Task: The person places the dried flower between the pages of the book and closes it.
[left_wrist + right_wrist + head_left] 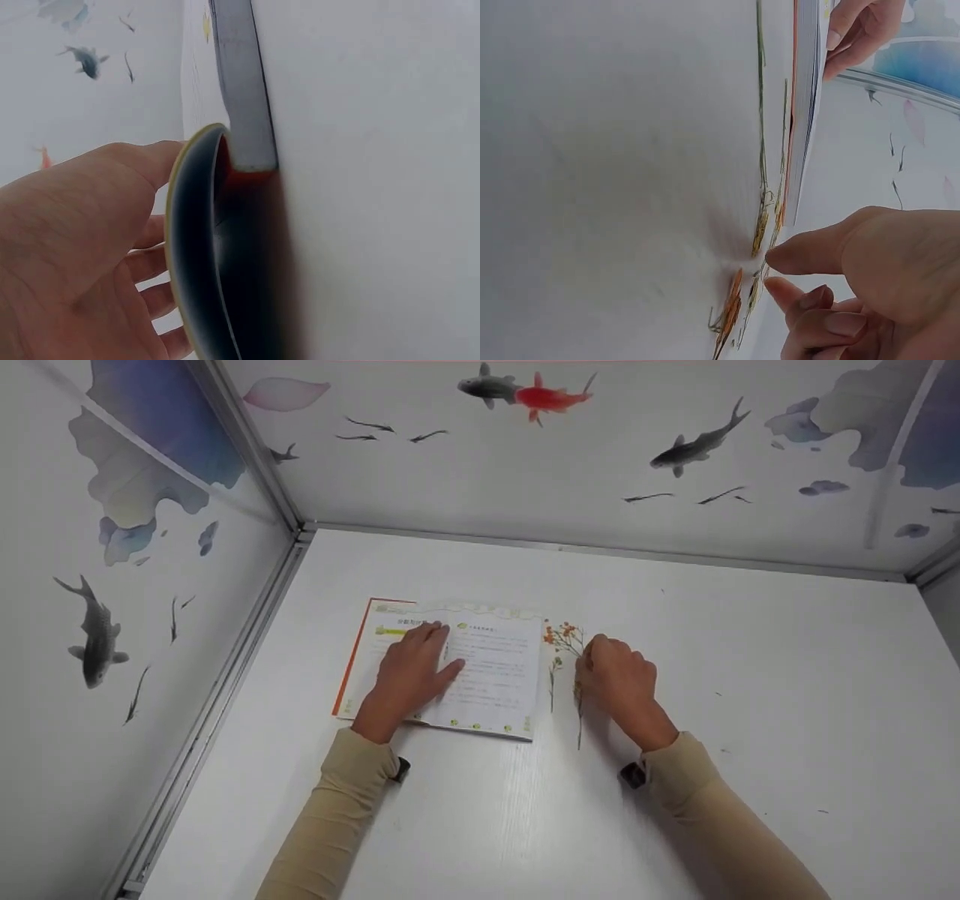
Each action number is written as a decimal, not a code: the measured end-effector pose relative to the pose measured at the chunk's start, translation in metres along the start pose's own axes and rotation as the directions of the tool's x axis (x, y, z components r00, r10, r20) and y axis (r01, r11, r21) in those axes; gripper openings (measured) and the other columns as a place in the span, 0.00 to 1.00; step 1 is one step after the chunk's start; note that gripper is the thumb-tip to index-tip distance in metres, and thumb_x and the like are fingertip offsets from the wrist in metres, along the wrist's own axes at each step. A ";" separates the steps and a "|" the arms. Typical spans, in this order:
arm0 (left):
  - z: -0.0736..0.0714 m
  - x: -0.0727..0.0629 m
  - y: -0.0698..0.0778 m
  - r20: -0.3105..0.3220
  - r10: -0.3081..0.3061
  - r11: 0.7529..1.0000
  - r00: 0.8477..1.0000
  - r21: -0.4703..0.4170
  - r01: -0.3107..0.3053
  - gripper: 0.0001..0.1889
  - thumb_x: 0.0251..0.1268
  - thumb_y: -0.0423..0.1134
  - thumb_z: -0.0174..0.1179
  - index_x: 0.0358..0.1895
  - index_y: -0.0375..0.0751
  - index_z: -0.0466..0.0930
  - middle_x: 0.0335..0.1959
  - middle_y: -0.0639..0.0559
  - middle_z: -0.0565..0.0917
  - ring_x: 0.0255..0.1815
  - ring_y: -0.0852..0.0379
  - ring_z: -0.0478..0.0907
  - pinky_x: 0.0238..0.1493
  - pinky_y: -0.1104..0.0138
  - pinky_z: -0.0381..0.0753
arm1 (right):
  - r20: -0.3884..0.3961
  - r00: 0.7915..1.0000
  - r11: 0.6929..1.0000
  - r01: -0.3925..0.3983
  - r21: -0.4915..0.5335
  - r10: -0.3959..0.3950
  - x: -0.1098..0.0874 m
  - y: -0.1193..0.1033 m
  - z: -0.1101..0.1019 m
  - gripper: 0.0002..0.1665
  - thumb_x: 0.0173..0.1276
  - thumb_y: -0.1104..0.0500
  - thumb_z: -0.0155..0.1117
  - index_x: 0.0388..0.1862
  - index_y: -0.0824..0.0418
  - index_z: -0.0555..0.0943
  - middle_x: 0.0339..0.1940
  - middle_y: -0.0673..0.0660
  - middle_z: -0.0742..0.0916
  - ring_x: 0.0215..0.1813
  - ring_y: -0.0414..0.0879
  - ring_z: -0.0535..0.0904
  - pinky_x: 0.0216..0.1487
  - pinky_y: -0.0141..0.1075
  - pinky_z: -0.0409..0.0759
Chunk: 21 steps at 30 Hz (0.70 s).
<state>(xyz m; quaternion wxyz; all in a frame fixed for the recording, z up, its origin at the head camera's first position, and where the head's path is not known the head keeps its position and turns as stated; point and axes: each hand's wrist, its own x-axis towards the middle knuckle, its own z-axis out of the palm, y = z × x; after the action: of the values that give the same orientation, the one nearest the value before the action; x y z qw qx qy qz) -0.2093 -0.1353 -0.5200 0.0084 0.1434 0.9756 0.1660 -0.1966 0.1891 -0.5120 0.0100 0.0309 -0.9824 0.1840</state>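
Observation:
An open book [499, 690] with printed pages and an orange cover edge lies on the white table. My left hand [411, 666] rests on it near the fold, fingers extended across the left page. In the left wrist view, the book's near-side leaves [178, 225] curve up beside that palm. Right of the book lie thin dried flower sprigs, one with orange blossoms [566, 634] and a smaller one [554, 675]. My right hand [619, 671] pinches at a sprig with thumb and index fingertips, other fingers curled; it partly hides a long stem [579, 727].
Small dark bits [725, 751] are scattered on the table [787, 682] to the right. White panels [420, 472] printed with fish and leaves stand along the back and left edges, set in metal rails [289, 521].

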 end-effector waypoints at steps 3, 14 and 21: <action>0.001 0.000 0.000 0.010 -0.002 1.000 1.000 0.000 0.002 0.37 0.82 0.55 0.60 0.82 0.36 0.67 0.81 0.38 0.72 0.84 0.40 0.68 0.77 0.42 0.73 | -0.008 1.000 1.000 0.003 0.002 -0.003 0.008 -0.001 0.001 0.12 0.79 0.57 0.66 0.47 0.65 0.86 0.38 0.63 0.92 0.30 0.53 0.83 0.27 0.47 0.79; 0.005 0.002 0.004 0.035 -0.025 1.000 0.999 0.002 0.025 0.37 0.84 0.55 0.57 0.84 0.36 0.63 0.83 0.38 0.69 0.85 0.40 0.65 0.79 0.42 0.70 | 0.053 0.998 0.999 -0.044 0.032 0.042 0.024 0.004 -0.006 0.14 0.80 0.55 0.65 0.49 0.64 0.89 0.41 0.62 0.93 0.30 0.53 0.84 0.27 0.44 0.78; 0.006 0.001 0.004 0.047 -0.041 0.999 0.998 -0.003 0.041 0.37 0.85 0.55 0.57 0.84 0.36 0.62 0.84 0.38 0.67 0.87 0.40 0.62 0.81 0.42 0.68 | 0.039 0.995 0.995 -0.097 0.008 0.096 0.032 0.009 -0.009 0.17 0.78 0.52 0.67 0.49 0.65 0.89 0.36 0.63 0.92 0.27 0.51 0.78 0.25 0.42 0.71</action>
<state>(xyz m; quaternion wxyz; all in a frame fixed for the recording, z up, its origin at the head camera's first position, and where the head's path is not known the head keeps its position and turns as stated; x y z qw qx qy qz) -0.2083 -0.1295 -0.5241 0.0348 0.1271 0.9776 0.1641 -0.2287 0.1993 -0.5059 -0.0181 -0.0129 -0.9818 0.1884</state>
